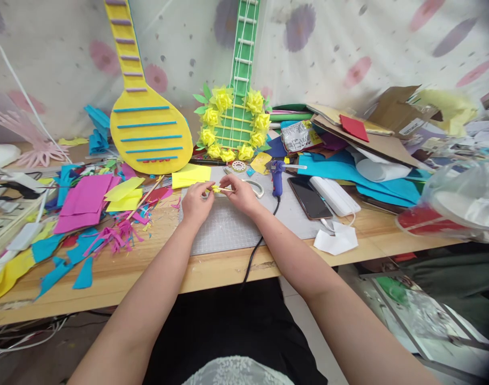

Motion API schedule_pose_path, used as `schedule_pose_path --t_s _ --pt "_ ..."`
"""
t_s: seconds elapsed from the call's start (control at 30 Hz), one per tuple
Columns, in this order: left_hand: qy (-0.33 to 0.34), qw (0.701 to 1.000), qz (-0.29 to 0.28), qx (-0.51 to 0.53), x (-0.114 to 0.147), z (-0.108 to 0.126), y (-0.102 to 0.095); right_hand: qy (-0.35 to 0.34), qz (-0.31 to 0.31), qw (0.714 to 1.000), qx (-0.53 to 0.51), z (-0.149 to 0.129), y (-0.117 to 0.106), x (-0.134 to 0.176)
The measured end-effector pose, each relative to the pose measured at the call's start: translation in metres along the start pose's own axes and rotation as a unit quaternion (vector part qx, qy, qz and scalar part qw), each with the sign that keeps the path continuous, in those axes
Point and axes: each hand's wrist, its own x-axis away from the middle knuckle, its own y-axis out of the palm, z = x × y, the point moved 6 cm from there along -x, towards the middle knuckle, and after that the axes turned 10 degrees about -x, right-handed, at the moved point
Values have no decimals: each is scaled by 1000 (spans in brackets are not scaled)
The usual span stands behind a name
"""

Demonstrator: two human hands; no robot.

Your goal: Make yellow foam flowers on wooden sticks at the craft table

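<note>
Over the grey cutting mat (224, 235), my left hand (197, 204) and my right hand (242, 195) meet with bent fingers. Between the fingertips is a small piece of yellow paper (215, 189), pinched by the left hand. A thin pale stick (227, 190) runs from the yellow paper into my right fingers; its far end is hidden. Just behind my left hand lies a yellow paper sheet (191, 175). White-handled scissors (256, 188) rest beyond my right hand, partly covered by it. To their right is a blue glue gun (276, 179) with its black cord trailing toward me.
A yellow paper lute shape (152, 131) and a green one with yellow flowers (240, 115) lean at the back. Coloured paper scraps (84, 200) spread left. A phone (310, 198), white power bank (335, 196), stacked paper and cardboard (352, 139), and plastic tub (433, 216) sit right.
</note>
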Motion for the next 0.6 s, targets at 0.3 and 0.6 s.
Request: schedule_pose_path --t_s 0.3,0.6 --pt "34 998 -17 -48 1 8 2 -1 -18 1000 -19 0 0 0" --pt "43 997 1 -58 0 9 3 -12 -11 1000 -12 -7 2 1"
